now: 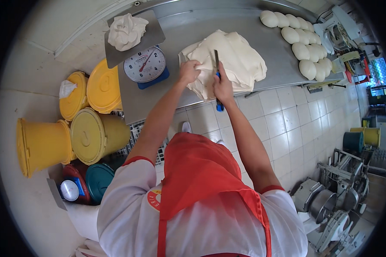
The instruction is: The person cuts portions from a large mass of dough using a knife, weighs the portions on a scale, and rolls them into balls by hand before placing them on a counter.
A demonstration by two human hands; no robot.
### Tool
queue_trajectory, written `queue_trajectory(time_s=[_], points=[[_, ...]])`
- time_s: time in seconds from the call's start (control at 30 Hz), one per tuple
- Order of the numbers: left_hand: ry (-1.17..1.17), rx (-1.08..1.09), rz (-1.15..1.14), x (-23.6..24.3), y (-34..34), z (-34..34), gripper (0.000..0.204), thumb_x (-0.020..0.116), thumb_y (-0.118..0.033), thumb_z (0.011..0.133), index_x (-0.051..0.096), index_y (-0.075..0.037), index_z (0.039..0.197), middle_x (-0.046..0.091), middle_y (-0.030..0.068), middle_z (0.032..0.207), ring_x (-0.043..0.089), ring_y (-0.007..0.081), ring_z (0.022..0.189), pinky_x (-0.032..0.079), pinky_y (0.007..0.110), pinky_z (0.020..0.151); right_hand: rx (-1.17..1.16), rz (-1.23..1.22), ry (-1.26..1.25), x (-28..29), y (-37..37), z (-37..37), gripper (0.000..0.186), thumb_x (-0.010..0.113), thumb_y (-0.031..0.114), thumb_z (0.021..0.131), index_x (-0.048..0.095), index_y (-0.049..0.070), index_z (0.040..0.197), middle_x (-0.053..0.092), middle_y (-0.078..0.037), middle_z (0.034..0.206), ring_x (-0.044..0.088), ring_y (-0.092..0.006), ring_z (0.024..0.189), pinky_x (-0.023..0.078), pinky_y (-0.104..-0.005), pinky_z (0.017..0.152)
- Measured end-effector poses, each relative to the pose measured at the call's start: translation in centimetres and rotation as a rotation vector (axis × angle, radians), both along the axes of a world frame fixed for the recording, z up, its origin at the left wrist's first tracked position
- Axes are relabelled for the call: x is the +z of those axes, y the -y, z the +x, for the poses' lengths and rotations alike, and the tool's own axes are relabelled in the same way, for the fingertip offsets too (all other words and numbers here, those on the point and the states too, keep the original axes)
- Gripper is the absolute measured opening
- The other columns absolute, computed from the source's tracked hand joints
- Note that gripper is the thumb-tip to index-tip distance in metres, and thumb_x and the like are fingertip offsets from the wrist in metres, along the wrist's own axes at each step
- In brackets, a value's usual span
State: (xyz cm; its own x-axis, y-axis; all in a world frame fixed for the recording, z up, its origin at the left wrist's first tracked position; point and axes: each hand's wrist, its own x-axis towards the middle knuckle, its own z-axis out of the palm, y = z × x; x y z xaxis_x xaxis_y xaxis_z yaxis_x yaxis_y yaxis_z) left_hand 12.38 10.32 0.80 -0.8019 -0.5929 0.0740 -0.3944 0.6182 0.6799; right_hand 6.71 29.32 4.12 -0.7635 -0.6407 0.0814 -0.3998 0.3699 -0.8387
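Note:
A large, pale mound of dough (238,58) spreads over the near part of the steel table. My left hand (189,71) is closed on the left side of the dough, its fingers gripping a fold. Wrapped in my right hand (223,88) is a knife (216,57) with a blue and black handle; its dark blade points away from me over the dough. To the left stands a blue dial scale (144,65), and a smaller lump of dough (126,32) rests on its metal pan (152,35).
Several rows of smooth dough balls (301,51) sit at the table's right end, beside a white machine (336,28). The steel table (176,25) has its near edge in front of me. Lidded yellow buckets (88,135) crowd the left. Metal machinery (324,205) stands at the lower right.

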Motion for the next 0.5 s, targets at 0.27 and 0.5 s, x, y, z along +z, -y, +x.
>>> queue_trajectory(time_s=[0.27,0.5], points=[[-0.15,0.168,0.36,-2.5,3.3,9.0,0.024,0.077,0.001,0.078,0.071,-0.001,0.101,0.076,0.0087,0.092,0.069,0.0121,0.083,0.054,0.028,0.076,0.488,0.235,-0.301,-7.8,-3.9,4.5,0.063,0.048,0.014,0.101,0.027,0.021,0.159,0.07,-0.025,0.081,0.066,-0.0465,0.065,0.053,-0.0541,0.065],[-0.23,0.093,0.531,2.7,3.7,9.4,0.027,0.077,0.003,0.08,0.07,0.0,0.106,0.075,0.0082,0.095,0.069,0.0118,0.085,0.055,0.028,0.077,0.349,0.165,0.292,-1.8,5.0,4.2,0.067,0.047,0.007,0.096,0.029,0.019,0.159,0.059,-0.009,0.066,0.057,-0.018,0.047,0.049,-0.0349,0.045]])
